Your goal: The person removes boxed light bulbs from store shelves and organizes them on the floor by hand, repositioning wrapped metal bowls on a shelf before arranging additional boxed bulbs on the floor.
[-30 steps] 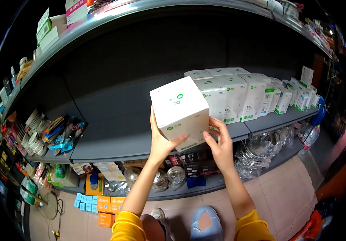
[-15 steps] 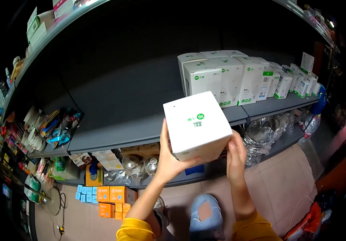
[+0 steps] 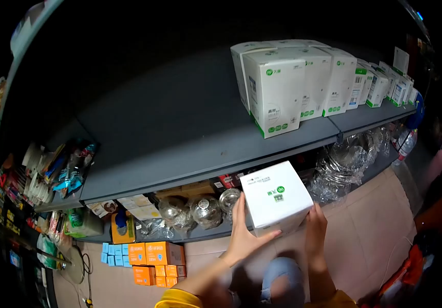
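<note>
A white cardboard box [image 3: 275,195] with green and dark print on its top is held between both of my hands, in front of the shelf edge and above the floor. My left hand [image 3: 246,231] grips its left side, thumb along the near lower edge. On the right side, my right hand [image 3: 316,231] presses with its fingers against the box near the corner. Whatever lies under the box is hidden. Similar white boxes [image 3: 277,97] with green marks stand grouped on the grey shelf [image 3: 169,143] behind it.
Smaller white-green boxes [image 3: 377,88] line the shelf's right end. Below sit plastic-wrapped metal lamp parts [image 3: 206,211] and wrapped rings [image 3: 339,161]. Orange boxes [image 3: 164,253] and small light-blue boxes [image 3: 115,255] stand on the floor at left. Packaged goods [image 3: 74,167] fill the left shelf end.
The held box has moved lower and slightly right in view, with both hands still on it. The camera view has shifted, so the shelf boxes appear larger and higher.
</note>
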The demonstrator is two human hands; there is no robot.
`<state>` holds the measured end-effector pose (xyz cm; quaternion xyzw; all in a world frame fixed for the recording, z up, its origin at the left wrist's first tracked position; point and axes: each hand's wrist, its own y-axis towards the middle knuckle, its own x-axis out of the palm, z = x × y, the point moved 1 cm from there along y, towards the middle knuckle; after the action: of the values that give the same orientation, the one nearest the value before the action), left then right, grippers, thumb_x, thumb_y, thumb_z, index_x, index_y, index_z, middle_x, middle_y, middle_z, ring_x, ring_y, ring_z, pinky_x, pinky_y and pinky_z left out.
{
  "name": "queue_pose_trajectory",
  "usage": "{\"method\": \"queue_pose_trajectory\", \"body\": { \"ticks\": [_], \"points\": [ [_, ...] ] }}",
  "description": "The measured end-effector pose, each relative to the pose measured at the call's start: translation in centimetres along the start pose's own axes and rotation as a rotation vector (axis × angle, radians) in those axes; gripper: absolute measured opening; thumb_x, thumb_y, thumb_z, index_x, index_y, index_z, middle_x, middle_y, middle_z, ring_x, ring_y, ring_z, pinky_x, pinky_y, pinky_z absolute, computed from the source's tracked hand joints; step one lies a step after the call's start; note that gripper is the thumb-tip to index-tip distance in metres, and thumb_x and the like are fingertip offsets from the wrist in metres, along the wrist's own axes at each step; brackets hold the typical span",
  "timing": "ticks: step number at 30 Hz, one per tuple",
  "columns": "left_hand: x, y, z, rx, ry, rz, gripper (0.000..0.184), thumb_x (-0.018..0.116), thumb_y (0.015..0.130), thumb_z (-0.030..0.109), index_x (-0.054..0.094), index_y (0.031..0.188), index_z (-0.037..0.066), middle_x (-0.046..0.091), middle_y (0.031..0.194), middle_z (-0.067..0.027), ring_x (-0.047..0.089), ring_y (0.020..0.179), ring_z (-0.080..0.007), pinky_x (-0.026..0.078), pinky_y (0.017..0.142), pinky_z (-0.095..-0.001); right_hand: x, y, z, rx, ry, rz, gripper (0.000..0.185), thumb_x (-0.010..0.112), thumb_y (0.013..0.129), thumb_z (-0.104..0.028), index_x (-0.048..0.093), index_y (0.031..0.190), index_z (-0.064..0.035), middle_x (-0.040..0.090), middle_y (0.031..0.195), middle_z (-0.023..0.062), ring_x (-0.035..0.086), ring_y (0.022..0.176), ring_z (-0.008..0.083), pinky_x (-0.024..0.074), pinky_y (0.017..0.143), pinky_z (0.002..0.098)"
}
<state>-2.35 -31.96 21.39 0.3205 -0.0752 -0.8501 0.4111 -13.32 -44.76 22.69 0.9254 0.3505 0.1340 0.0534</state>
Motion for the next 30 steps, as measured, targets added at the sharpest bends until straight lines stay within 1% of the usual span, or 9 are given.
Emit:
{"method": "queue_pose_trajectory", "body": {
  "ticks": [5,8,13,15,19,21,24,27,30],
  "points": [
    [1.4,-2.4,-4.1,-0.021,-0.05,-0.044,0.112,0.078,0.051,0.032,0.004,0.128,-0.001,0.019,0.125,-0.0228,0.022,0.118,-0.0346,0.024,0.096,-0.039,-0.8,-2.3,4.5,0.051,-0.031,0.041,0.034,0.032,0.09,-0.022,0.052,0.099,0.0038,0.054,0.092,0.0053,0.047,0.086,0.0115,0.0346,0.078,0.0227],
    [1.8,-4.1,-7.4,-0.008,-0.044,-0.11,0.115,0.078,0.05,0.032,0.002,0.128,-0.003,0.019,0.125,-0.0236,0.022,0.118,-0.0354,0.025,0.096,-0.0393,-1.8,-3.4,7.4,0.251,-0.081,-0.03,0.038,0.031,0.09,-0.024,0.046,0.105,0.0078,0.05,0.103,0.0101,0.046,0.097,0.0149,0.0331,0.087,0.027],
    [3.6,-8.1,-11.2,-0.033,-0.029,-0.182,0.114,0.077,0.052,0.032,0.0,0.127,-0.004,0.017,0.125,-0.0248,0.021,0.118,-0.0362,0.025,0.096,-0.0389,-2.9,-5.2,11.6,0.371,-0.148,-0.09,0.039,0.032,0.09,-0.028,0.044,0.107,0.0051,0.05,0.103,0.0087,0.047,0.097,0.0159,0.0332,0.088,0.0281],
    [5.1,-10.1,-13.0,-0.117,-0.07,-0.182,0.113,0.077,0.052,0.029,0.0,0.127,-0.005,0.017,0.125,-0.0249,0.021,0.118,-0.0364,0.026,0.096,-0.0386,-3.8,-6.1,14.0,0.607,0.105,-0.095,0.039,0.031,0.089,-0.033,0.047,0.104,-0.0009,0.051,0.098,0.0066,0.047,0.094,0.0151,0.0342,0.085,0.0301],
    [7.4,-13.4,-15.6,-0.161,-0.067,-0.2,0.112,0.077,0.052,0.026,0.0,0.126,-0.006,0.017,0.125,-0.025,0.022,0.118,-0.0366,0.027,0.095,-0.0388,-4.3,-7.9,16.9,0.767,0.082,-0.09,0.041,0.033,0.087,-0.041,0.049,0.101,-0.0058,0.051,0.094,0.005,0.047,0.091,0.0142,0.035,0.083,0.0312],
    [8.3,-14.6,-16.4,-0.198,-0.054,-0.212,0.112,0.077,0.053,0.025,-0.001,0.126,-0.006,0.017,0.125,-0.0251,0.023,0.118,-0.0367,0.027,0.095,-0.0392,-5.0,-8.8,19.3,0.959,0.07,0.091,0.049,0.036,0.085,-0.046,0.052,0.102,-0.0031,0.053,0.103,0.0051,0.044,0.102,0.0152,0.031,0.088,0.0308],
    [9.5,-15.9,-18.4,-0.227,-0.074,-0.231,0.111,0.077,0.054,0.023,-0.002,0.126,-0.006,0.019,0.124,-0.0256,0.025,0.117,-0.0367,0.028,0.095,-0.0388,-5.5,-9.8,21.6,0.917,0.049,-0.022,0.048,0.043,0.081,-0.047,0.051,0.102,-0.0047,0.052,0.103,0.0041,0.043,0.101,0.014,0.0302,0.088,0.0285],
    [10.4,-15.9,-19.8,-0.233,-0.116,-0.236,0.102,0.074,0.056,0.017,0.003,0.126,-0.005,0.025,0.121,-0.0244,0.03,0.114,-0.0357,0.029,0.093,-0.0383,-5.1,-10.3,23.4,0.886,-0.099,0.037,0.052,0.041,0.08,-0.052,0.046,0.107,-0.0074,0.047,0.104,0.0027,0.043,0.095,0.0126,0.0328,0.083,0.0274],
    [10.5,-15.4,-20.6,-0.188,-0.176,-0.196,0.079,0.072,0.06,0.015,0.023,0.119,-0.002,0.033,0.112,-0.0187,0.035,0.108,-0.0317,0.03,0.091,-0.037,-4.5,-9.4,24.2,0.792,-0.148,-0.191,0.054,0.041,0.08,-0.051,0.044,0.11,-0.006,0.045,0.106,0.0027,0.041,0.096,0.0121,0.0308,0.085,0.0267]
  ]
}}
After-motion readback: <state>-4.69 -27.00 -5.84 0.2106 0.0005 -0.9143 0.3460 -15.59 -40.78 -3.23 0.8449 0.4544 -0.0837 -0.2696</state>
